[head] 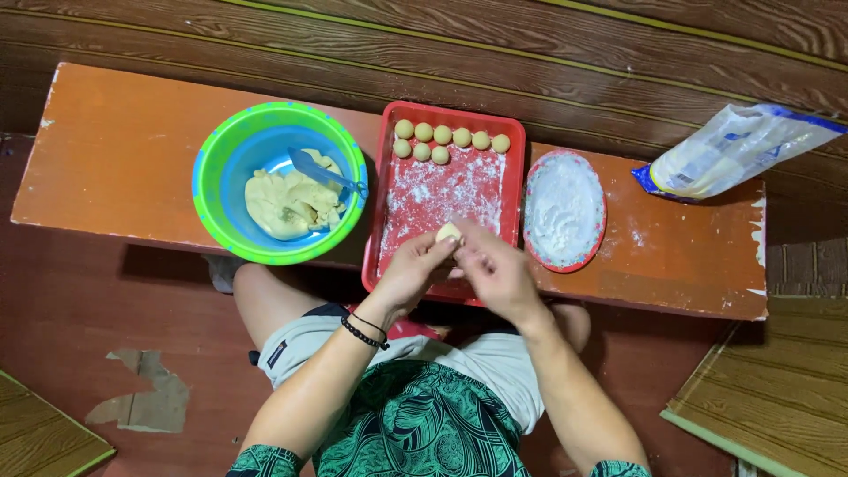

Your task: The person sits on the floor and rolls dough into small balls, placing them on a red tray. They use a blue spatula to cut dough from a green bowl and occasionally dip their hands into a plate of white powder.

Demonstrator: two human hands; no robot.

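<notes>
Left hand [413,269], right hand [495,269] around pale, smooth, rounded dough lump [449,232]

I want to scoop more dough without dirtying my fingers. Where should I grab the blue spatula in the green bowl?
Take the blue spatula by its handle end, which rests on the right rim of the green bowl, clear of the dough. Come from above on the right, nearest the red tray; the blade end lies over the dough.

Green leaf-print top, grey shorts, black bead bracelet [365,333] on left wrist
</notes>
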